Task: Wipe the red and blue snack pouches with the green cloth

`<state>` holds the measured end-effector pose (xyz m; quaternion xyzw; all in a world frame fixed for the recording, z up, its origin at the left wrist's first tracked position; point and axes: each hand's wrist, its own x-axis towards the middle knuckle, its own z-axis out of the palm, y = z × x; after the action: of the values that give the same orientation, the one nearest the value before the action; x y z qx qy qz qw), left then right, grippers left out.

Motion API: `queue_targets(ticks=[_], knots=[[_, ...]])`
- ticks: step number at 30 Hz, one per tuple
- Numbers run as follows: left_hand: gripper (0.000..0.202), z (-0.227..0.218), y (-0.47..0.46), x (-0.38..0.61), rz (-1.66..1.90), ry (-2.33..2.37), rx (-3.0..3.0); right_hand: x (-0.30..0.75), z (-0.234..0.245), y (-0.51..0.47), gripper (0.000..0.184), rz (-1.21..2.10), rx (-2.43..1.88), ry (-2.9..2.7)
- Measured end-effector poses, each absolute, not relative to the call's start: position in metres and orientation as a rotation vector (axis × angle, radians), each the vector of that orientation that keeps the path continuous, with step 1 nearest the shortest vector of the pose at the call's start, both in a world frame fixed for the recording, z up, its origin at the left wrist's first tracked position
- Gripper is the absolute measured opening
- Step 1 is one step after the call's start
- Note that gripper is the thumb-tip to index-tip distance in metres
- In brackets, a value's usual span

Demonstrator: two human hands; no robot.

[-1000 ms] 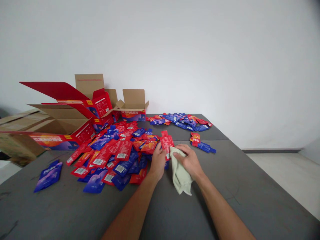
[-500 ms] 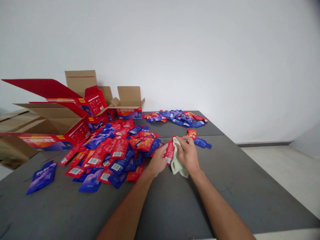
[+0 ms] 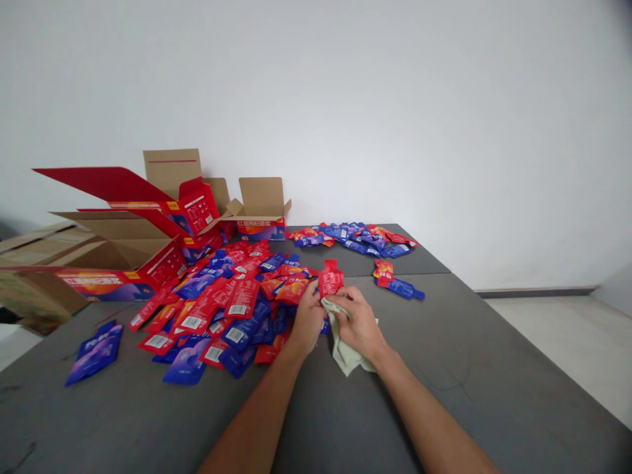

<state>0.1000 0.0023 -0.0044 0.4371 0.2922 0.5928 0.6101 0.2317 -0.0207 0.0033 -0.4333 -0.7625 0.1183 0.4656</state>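
Note:
A red pouch [image 3: 331, 279] with a narrow neck stands up between my two hands over the table. My left hand [image 3: 309, 320] is closed on its left side. My right hand [image 3: 359, 322] is closed on a pale green cloth [image 3: 345, 354], pressing it against the pouch's lower part, which the cloth and fingers hide. Just left of my left hand spreads a big pile of red and blue pouches [image 3: 241, 296]. Beyond my right hand lie a small red-orange pouch [image 3: 384, 272] and a blue pouch [image 3: 406, 288], partly overlapping.
Open red cartons [image 3: 168, 266] with raised flaps stand at the left, and a smaller open box [image 3: 261, 229] at the back. A second heap of pouches [image 3: 353, 238] lies at the far edge. One blue pouch [image 3: 95, 353] sits alone on the grey table [image 3: 469, 368].
The red pouch has turned so its neck end points up. The cloth has shifted from across the pouch's side down to its lower part. The view has shifted slightly.

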Motion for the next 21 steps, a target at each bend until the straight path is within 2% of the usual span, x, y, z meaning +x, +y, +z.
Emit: queue_targets(ticks=[7,13,19,21], knots=[[0.039,0.0,0.004,0.099,1.457,0.829,1.008,0.242,0.011,-0.018,0.028,0.373,-1.227,-1.539],[0.066,0.001,0.006,0.094,1.52,0.954,1.035,0.244,0.011,-0.019,0.025,0.514,-1.263,-1.436],[0.037,-0.006,0.008,0.098,1.405,0.853,1.045,0.233,0.01,-0.022,0.02,0.385,-1.074,-1.527],[0.034,-0.006,0.009,0.101,1.398,0.834,0.964,0.229,0.01,-0.023,0.021,0.323,-1.046,-1.564]])
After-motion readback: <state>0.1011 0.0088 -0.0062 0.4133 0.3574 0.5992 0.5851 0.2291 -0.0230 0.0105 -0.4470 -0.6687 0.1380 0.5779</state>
